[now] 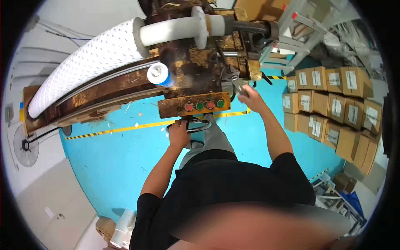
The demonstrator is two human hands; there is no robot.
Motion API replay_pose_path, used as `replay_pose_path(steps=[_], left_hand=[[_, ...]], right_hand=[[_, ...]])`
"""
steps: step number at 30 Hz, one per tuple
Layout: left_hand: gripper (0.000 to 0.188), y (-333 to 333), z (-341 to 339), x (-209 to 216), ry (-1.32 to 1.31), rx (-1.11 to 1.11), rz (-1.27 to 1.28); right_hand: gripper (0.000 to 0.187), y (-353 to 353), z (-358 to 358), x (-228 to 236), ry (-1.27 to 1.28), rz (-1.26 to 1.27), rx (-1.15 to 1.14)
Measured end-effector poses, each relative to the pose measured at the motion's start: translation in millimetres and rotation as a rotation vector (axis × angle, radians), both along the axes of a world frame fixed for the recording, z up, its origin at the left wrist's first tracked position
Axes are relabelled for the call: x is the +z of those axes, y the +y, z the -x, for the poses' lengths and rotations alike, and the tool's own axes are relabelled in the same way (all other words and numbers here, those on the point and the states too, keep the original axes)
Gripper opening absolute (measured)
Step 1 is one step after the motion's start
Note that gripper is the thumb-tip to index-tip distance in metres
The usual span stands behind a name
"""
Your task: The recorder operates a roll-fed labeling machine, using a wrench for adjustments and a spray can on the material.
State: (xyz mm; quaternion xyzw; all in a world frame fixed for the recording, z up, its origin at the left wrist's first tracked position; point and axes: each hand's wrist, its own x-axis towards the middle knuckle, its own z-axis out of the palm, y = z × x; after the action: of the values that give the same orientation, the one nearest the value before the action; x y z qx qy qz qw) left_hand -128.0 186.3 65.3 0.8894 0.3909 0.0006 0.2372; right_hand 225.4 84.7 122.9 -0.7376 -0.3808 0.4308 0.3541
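My left hand (179,134) is closed around the rim of a chrome handwheel (199,126), below a control panel (166,109) with red and green push buttons. To the right of the panel, my right hand (251,100) grips the handle of an adjustable wrench (238,86). The wrench head points up and to the left, at the right side of the rusty brown machine (187,62); whether its jaws sit on a nut I cannot tell. A white and blue can (158,74) stands on the machine, left of the panel's upper edge.
A large patterned white roll (91,58) runs along the machine, with a bare white tube (171,31) and a white disc (200,29) on its shaft. Stacked cardboard boxes (333,106) and a ladder (291,41) stand right. A fan (26,145) is far left.
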Motion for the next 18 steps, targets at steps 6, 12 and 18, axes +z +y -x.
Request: replay_pose_path(steps=[6, 12, 18], left_hand=[[0.048, 0, -2, 0, 0.009, -0.039, -0.005], [0.048, 0, -3, -1, -0.009, -0.026, -0.003], [0.047, 0, -3, -1, 0.025, -0.045, 0.003]], right_hand=[[0.031, 30, -10, -33, -0.401, -0.089, 0.017], [0.031, 74, 0, -48, -0.549, 0.088, -0.016], [0.03, 95, -6, -47, -0.576, 0.158, -0.07]])
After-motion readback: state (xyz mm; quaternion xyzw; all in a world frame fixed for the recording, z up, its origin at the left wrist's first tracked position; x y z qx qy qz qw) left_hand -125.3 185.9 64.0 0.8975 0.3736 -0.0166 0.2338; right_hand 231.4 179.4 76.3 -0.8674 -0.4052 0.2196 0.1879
